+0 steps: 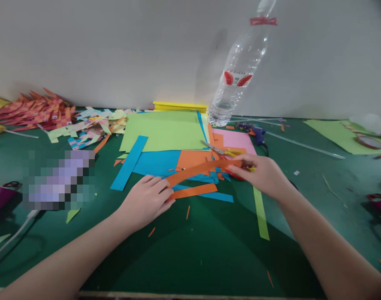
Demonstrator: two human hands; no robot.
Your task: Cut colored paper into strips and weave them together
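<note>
A long orange paper strip [199,170] stretches between both hands above the green table [193,250]. My left hand [146,200] pinches its left end, fingers closed. My right hand [262,173] grips its right end, fingers closed. Under the strip lie a second orange strip [195,191], blue paper [155,162] and an orange sheet [192,158]. Scissors with yellow handles [221,151] rest just beyond my right hand. A light green strip [260,212] lies beneath my right wrist.
A clear plastic bottle [237,79] stands at the back by the wall. Light green [165,131] and pink sheets [237,139] lie behind. Woven paper pieces [80,129] pile at the back left. A glue gun [255,132] and tape roll [369,142] sit to the right.
</note>
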